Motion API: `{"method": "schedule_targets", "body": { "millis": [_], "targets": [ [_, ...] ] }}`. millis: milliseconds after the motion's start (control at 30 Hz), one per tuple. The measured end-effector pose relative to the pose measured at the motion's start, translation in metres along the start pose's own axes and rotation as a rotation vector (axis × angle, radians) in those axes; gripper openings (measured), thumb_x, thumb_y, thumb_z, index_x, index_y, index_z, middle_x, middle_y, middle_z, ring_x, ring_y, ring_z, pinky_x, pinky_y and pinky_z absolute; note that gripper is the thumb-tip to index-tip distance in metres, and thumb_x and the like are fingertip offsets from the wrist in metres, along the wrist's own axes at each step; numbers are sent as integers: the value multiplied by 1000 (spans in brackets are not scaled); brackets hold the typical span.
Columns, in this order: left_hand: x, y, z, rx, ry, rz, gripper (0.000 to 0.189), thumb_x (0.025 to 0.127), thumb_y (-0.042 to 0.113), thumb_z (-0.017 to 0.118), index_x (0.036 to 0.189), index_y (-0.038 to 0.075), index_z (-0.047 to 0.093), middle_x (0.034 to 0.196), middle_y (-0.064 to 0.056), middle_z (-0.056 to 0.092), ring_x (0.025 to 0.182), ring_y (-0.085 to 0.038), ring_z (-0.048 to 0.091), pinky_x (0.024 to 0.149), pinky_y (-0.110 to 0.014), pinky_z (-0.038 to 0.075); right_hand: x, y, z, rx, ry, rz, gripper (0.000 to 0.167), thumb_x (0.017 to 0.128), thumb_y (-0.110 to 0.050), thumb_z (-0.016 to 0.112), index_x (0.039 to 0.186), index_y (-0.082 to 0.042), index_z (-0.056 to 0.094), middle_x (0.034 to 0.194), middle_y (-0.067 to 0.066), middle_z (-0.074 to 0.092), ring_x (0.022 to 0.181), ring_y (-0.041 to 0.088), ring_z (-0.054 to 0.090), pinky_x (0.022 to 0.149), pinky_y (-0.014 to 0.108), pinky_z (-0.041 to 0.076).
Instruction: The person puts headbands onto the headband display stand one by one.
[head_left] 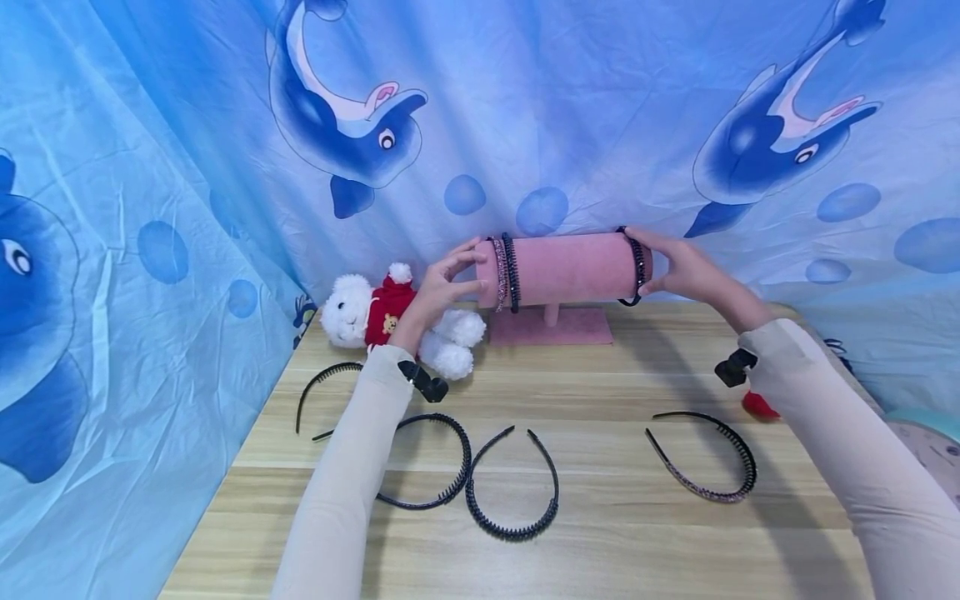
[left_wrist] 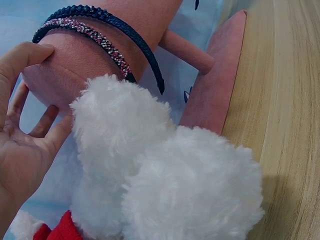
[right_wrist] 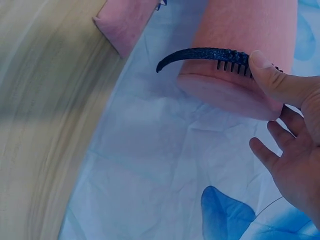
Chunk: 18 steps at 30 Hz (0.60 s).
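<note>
A pink headband stand [head_left: 570, 271] with a horizontal padded roll stands at the back of the table. My left hand [head_left: 438, 287] grips the roll's left end, thumb and fingers spread around it. Close to that hand, a pink-speckled headband [left_wrist: 102, 42] and a dark braided headband [left_wrist: 132, 35] sit side by side over the roll. At the right end, my right hand [head_left: 686, 267] holds a black toothed headband [right_wrist: 205, 54] that lies over the roll. Its thumb [right_wrist: 267, 72] presses on the band, while the other fingers are beyond the roll's edge.
A white plush toy [head_left: 348, 310] in red lies left of the stand. Several headbands lie on the wooden table [head_left: 600, 550], including a black one [head_left: 513, 533] in front and a speckled one [head_left: 705, 492] at right. Blue dolphin-print cloth [head_left: 495, 100] hangs behind.
</note>
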<state>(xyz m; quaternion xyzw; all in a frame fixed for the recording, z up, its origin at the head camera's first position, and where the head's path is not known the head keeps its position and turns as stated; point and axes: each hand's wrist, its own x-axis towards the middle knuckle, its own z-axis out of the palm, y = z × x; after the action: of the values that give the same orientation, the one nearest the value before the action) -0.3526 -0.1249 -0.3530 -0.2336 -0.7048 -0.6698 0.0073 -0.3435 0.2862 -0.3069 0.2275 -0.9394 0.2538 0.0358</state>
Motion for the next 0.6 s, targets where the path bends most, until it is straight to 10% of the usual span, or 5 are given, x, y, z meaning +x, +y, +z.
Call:
{"method": "schedule_targets", "body": {
  "millis": [367,600],
  "targets": [
    [9,-18,-3,-3,12,3,42,87,-6,72,127,4,65,164,5,38,150,-27,38,124,-47,34,11,-17,0,-37,-40,-36,96,79,0,84,159,-9,32,164,23,32,150,48,28,118,64,32],
    [13,-26,-5,30,23,30,41,87,-2,74,126,7,67,161,11,43,147,-23,43,121,-42,40,19,-21,1,-64,-84,-12,93,83,-2,80,161,-14,30,161,25,36,131,42,48,97,53,47]
  ]
}}
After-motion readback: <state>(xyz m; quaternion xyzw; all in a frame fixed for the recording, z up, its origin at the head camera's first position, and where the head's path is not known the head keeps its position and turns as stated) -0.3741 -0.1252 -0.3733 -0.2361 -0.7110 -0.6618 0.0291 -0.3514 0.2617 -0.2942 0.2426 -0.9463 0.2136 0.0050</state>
